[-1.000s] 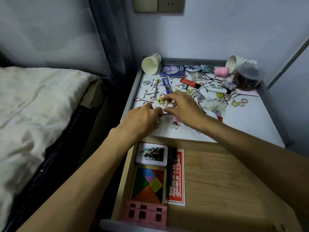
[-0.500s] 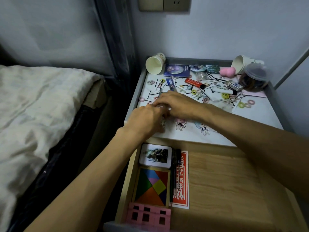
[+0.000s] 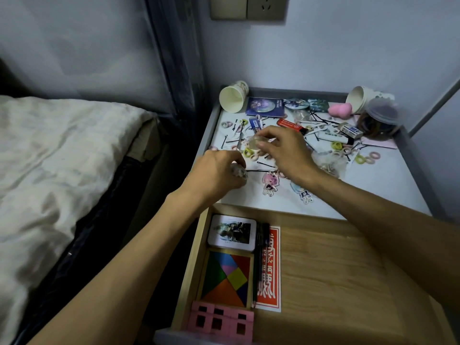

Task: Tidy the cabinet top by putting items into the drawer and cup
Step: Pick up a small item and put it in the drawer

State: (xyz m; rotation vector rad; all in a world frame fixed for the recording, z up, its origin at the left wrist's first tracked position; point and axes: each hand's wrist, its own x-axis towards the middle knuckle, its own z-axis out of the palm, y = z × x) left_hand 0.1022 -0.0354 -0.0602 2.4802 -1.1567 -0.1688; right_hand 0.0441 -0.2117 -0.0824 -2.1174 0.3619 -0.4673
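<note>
Right hand point(image 3: 286, 155): fingers pinch clear round trinket point(image 3: 255, 143); left hand point(image 3: 214, 174): fingers clutch speckled lump point(image 3: 239, 173).

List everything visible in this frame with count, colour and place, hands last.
cabinet top: one, white, grey-rimmed, beside the bed
paper cups: two, cream, tipped over at the back corners
jar: one, clear, back right
sponge: one, pink, beside the right cup
hair ties: many, pink and yellow, scattered
hairpins: many, black, scattered
figure charms: two, pastel, near the front edge
drawer: one, wood, open
photo card: one, white-framed, drawer's back left
tangram: one, multicoloured, drawer's left
pens: dark, right of the tangram, count unclear
red card: one, beside the pens
pink block: one, drawer's front left
bed: one, pale cover, left
left hand: holds a speckled item
right hand: pinches a clear round item
</note>
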